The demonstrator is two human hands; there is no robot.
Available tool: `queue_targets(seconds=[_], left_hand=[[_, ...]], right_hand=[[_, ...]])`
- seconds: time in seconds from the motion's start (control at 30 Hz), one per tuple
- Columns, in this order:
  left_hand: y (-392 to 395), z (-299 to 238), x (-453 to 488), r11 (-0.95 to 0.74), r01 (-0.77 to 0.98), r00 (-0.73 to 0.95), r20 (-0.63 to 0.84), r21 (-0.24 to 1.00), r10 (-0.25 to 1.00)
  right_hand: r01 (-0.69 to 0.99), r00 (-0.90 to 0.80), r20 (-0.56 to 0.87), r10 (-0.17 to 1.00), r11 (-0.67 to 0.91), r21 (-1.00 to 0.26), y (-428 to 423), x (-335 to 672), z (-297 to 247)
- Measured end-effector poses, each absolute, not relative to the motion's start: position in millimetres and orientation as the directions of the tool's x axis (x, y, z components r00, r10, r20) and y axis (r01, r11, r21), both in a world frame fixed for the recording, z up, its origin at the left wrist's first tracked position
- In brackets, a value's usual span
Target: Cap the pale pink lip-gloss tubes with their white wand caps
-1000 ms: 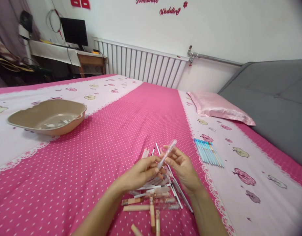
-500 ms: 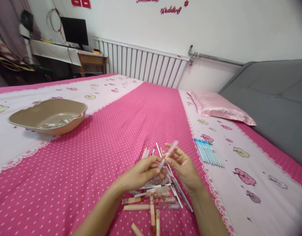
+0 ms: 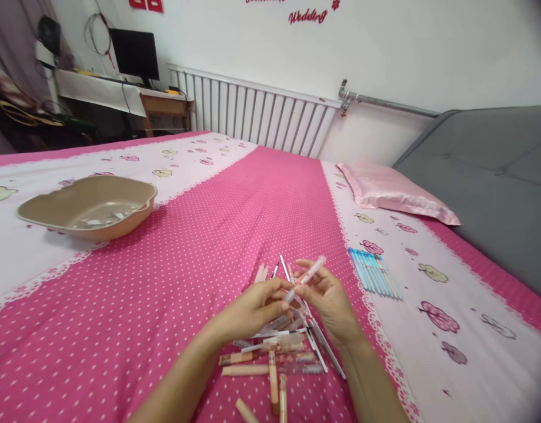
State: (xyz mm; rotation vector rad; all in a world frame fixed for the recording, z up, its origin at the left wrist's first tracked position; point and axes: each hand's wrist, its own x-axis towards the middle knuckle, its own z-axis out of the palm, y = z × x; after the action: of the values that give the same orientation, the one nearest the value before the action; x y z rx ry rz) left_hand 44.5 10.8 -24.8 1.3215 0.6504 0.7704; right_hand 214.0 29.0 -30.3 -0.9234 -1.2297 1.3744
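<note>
Bed, seen from the head camera.

- Landmark: loose pile of slim cosmetic tubes and white pens point(image 3: 283, 351), lying on the pink white-dotted bedsheet point(image 3: 186, 247) just in front of the person.
- Slim clear pink plastic tube point(image 3: 310, 273): held in the air just above the far edge of the pile, tilted, upper end pointing up and away to the right. Touches nothing in the pile.
- Left hand point(image 3: 255, 310): fingers together, tips pinched on the tube's lower end. Wrist hangs over the pile's left side.
- Right hand point(image 3: 331, 301): fingers curled and clamped round the tube's middle, palm turned toward the left hand. With one hand at the end and one at the body, the tube is probably steadied well enough for each hand to turn or pull against the other.
- Pile items cross one another at odd angles, so they look dropped, not arranged.
- Row of light blue pens point(image 3: 375, 273): right of the pile and apart from it, laid parallel and tight, so likely set down with care.
- Beige shallow plastic basin point(image 3: 87, 205): far left of the pile, well apart, a few small pieces inside.
- Pink satin pillow point(image 3: 396, 194): beyond the pile to the right, against the grey padded headboard point(image 3: 486, 170).
</note>
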Motion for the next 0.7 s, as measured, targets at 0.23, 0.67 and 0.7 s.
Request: queue_targets(seconds=[0.23,0.67,0.7], left_hand=[[11.9,-21.8,44.0,0.058,-0.121,0.584,0.024,0.991,0.811],[9.3,-26.5,49.6,0.022,-0.057,0.538,0.012,0.998,0.843],[9.1,-25.2,49.3,0.040,-0.085,0.554,0.014,0.996,0.832]], right_hand=[[-0.346,-0.323,0.046,0.945,-0.073,-0.935,23.0,212.9,-21.7],[-0.266,-0.221,0.091,0.971,0.030,-0.963,26.0,211.5,-26.0],[-0.297,-0.250,0.080,0.965,0.002,-0.955,25.0,211.4,-24.9]])
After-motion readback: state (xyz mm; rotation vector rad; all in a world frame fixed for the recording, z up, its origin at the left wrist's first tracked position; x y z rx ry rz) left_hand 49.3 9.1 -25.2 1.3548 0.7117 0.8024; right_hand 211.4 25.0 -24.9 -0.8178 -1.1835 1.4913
